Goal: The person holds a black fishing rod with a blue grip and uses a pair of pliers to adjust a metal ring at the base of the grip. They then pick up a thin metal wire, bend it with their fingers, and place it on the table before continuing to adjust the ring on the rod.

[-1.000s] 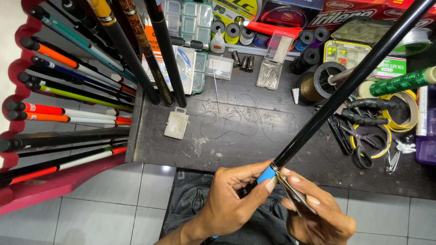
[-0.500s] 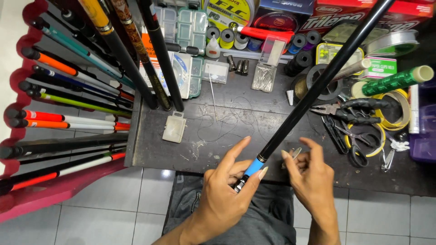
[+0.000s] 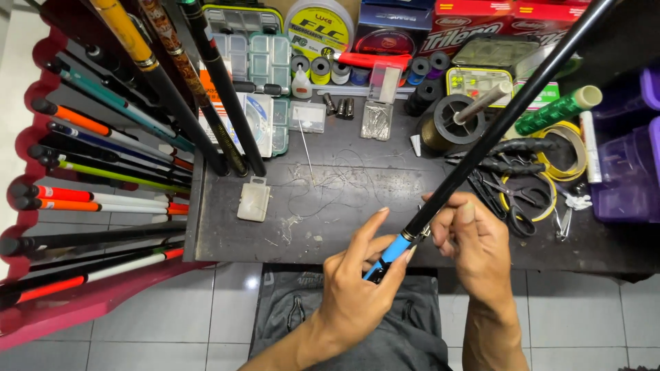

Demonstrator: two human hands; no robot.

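Note:
My left hand (image 3: pixel 357 288) grips a long black fishing rod (image 3: pixel 495 130) at its blue band (image 3: pixel 395 249), with the forefinger stretched along the shaft. The rod runs up and right, out of the top right corner. My right hand (image 3: pixel 471 244) pinches a small metal part against the rod just above the blue band. Both hands hover over the near edge of a dark workbench (image 3: pixel 344 199).
Several rods (image 3: pixel 103 199) lie in a red rack at the left, and others (image 3: pixel 206 96) lean over the bench. Tackle boxes (image 3: pixel 261 69), line spools (image 3: pixel 320 24), a small clear box (image 3: pixel 253 199), pliers and scissors (image 3: pixel 509 178), a green roll (image 3: pixel 557 110) and purple bins (image 3: pixel 625 165) crowd the bench.
The view has shifted a little. My left forefinger has straightened along the rod. My right hand has risen and closed in on the rod above the blue band.

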